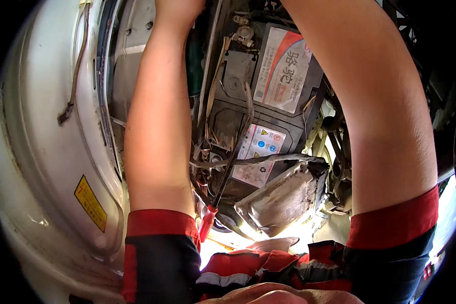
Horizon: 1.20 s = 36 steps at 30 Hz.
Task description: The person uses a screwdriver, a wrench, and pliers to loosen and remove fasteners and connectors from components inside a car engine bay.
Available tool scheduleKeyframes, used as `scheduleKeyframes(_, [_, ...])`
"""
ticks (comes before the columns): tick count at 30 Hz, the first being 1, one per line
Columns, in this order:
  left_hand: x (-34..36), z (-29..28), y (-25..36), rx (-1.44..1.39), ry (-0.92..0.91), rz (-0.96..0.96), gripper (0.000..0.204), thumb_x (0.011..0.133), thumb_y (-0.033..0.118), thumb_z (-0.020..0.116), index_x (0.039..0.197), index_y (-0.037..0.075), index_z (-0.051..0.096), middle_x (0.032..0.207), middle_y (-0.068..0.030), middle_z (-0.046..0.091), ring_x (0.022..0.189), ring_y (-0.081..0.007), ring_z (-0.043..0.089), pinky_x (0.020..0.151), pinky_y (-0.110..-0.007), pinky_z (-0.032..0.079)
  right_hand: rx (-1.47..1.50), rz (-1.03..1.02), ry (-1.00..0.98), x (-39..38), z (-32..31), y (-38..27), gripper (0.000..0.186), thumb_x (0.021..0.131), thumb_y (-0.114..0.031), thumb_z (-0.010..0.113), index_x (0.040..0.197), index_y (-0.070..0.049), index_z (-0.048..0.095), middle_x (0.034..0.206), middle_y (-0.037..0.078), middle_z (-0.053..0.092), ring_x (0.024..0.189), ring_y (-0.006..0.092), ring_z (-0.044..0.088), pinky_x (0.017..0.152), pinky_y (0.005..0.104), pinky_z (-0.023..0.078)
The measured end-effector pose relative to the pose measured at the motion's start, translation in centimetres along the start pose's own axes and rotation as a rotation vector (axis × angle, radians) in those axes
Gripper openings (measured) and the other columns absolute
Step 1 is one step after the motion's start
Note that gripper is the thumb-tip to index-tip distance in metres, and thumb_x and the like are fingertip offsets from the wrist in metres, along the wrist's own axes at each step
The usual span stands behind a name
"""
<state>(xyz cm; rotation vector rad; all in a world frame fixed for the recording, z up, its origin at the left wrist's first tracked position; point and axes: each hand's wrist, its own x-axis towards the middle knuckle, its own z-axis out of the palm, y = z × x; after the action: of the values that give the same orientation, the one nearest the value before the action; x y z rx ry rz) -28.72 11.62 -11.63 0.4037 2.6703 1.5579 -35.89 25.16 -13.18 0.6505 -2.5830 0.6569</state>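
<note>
Matt plastic battery (pixel 269 114), smooth glossy metal panel (pixel 50 147), cloth sleeves (pixel 162 266)

A dusty, dark-grey, box-shaped plastic battery (pixel 276 117) lies between the two bare forearms (pixel 158 126), its top bearing a large red-and-white label (pixel 282 71) and a smaller white label (pixel 256 144).

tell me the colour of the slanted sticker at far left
The sticker is yellow with a dark border, clearest in the head view.

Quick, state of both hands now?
Left hand: cut off at the top edge; open or closed cannot be told.
Right hand: out of view; cannot be told.
</note>
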Motion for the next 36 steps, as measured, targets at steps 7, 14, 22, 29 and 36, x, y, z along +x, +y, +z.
scheduleKeyframes(7, [-0.9, 1.5, 0.6, 0.288, 0.076, 0.159, 0.036, 0.095, 0.029, 0.062, 0.093, -0.006, 0.066, 0.074, -0.0105, 0.066, 0.060, -0.0198, 0.058, 0.057, -0.038, 0.045, -0.366, 0.094, -0.046, 3.8, -0.5, 4.6, 0.034, 0.088, -0.023, 0.053, 0.106, -0.004, 0.075, 0.104, 0.022, 0.072, 0.102, 0.0355, 0.070, 0.089, 0.0462, 0.054])
scheduleKeyframes(14, [-1.8, 0.9, 0.9, 0.052, 0.039, 0.146, 0.030, 0.089, 0.018, 0.069, 0.102, -0.008, 0.064, 0.090, -0.0240, 0.070, 0.085, -0.0280, 0.069, 0.077, -0.038, 0.051, 0.775, 0.507, 0.044, 1.7, -2.6, -0.7, 0.050, 0.096, -0.044, 0.059, 0.108, 0.003, 0.070, 0.096, 0.014, 0.071, 0.081, 0.0312, 0.066, 0.071, 0.0432, 0.052])
scheduleKeyframes(22, [-2.5, 1.7, 1.4, 0.607, 0.089, 0.261, 0.036, 0.085, 0.020, 0.069, 0.103, -0.010, 0.063, 0.091, -0.0312, 0.069, 0.094, -0.0467, 0.068, 0.081, -0.047, 0.053, 0.269, 0.576, 0.561, -2.5, -4.3, 1.0, 0.037, 0.094, -0.020, 0.043, 0.101, 0.004, 0.070, 0.100, 0.034, 0.067, 0.104, 0.0478, 0.063, 0.094, 0.0502, 0.048])
scheduleKeyframes(29, [-3.9, -5.0, 1.9, 0.795, 0.120, 0.150, 0.027, 0.098, 0.018, 0.050, 0.105, -0.007, 0.059, 0.099, -0.0288, 0.069, 0.092, -0.0455, 0.068, 0.079, -0.049, 0.055, 1.077, 0.982, 0.896, -7.4, -4.6, -9.9, 0.036, 0.095, -0.024, 0.048, 0.107, 0.006, 0.064, 0.102, 0.028, 0.068, 0.099, 0.0416, 0.063, 0.089, 0.0428, 0.049])
scheduleKeyframes(36, [-7.8, -5.1, 12.1, -0.075, 0.032, -0.209, 0.027, 0.105, 0.015, 0.047, 0.113, -0.009, 0.056, 0.103, -0.0184, 0.074, 0.064, -0.0177, 0.065, 0.056, -0.030, 0.049, 1.396, 0.770, 0.188, -13.2, -8.6, -19.7, 0.063, 0.090, -0.034, 0.055, 0.134, 0.010, 0.048, 0.120, 0.034, 0.063, 0.115, 0.0411, 0.062, 0.100, 0.0405, 0.047])
